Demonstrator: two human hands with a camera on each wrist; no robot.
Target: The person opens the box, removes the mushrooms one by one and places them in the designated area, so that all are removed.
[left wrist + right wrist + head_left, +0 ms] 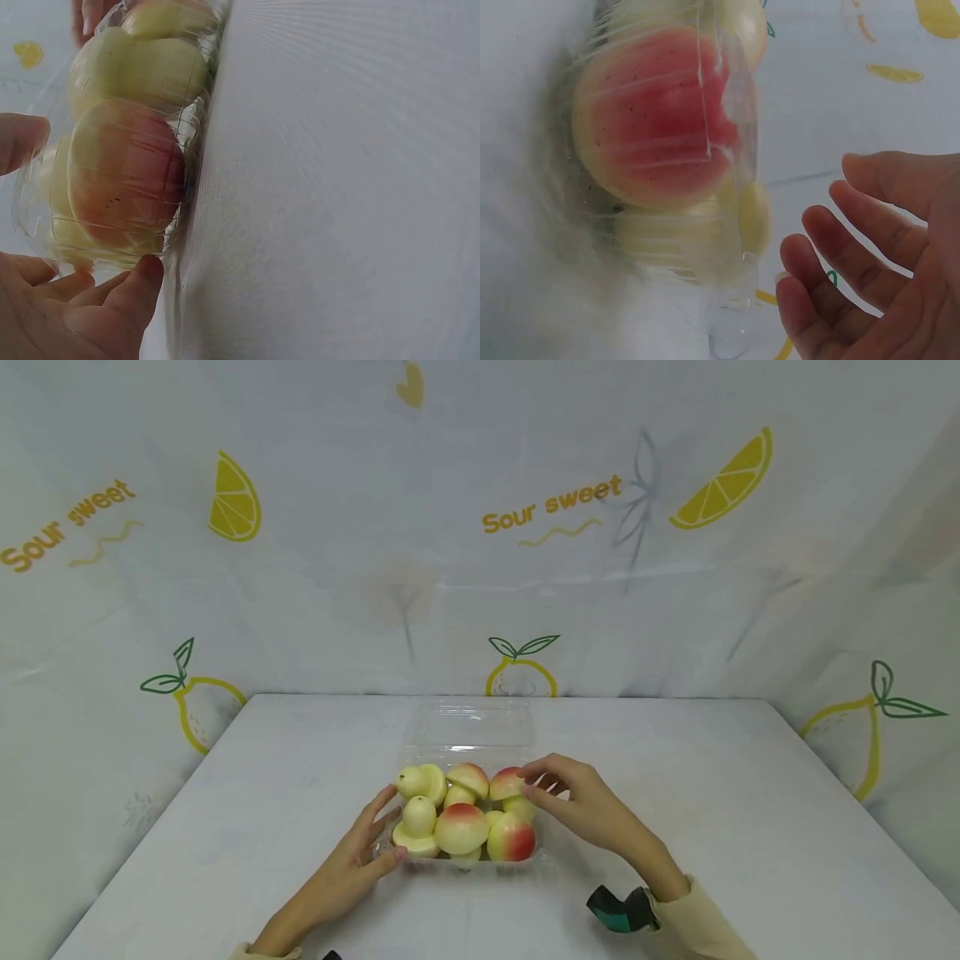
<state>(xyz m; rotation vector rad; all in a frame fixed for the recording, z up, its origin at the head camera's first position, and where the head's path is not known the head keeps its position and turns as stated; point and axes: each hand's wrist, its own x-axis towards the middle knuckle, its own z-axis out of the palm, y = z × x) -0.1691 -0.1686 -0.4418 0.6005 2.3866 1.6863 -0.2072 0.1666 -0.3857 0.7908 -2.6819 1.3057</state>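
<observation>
A clear plastic clamshell box [540, 852] stands on the table, its lid [472, 727] folded back. Several mushroom-shaped pieces [461, 828], pale yellow-green with red-blushed caps, fill it. The left hand [347, 858] holds the box's left end, thumb at the front corner and fingers along the side. In the left wrist view its fingertips [152, 268] meet the end wall. At the right rear, the right hand [576, 793] hovers by a red-capped mushroom [507, 782], fingers loosely bent. Nothing lies in its grasp in the right wrist view, where the hand [877, 277] stands apart from the box.
The table [675, 760] is covered in white. Behind it hangs a pale cloth [337, 610] printed with lemons and lettering. A black and green strap piece [621, 910] hangs at the right wrist, beside a cream sleeve [697, 918].
</observation>
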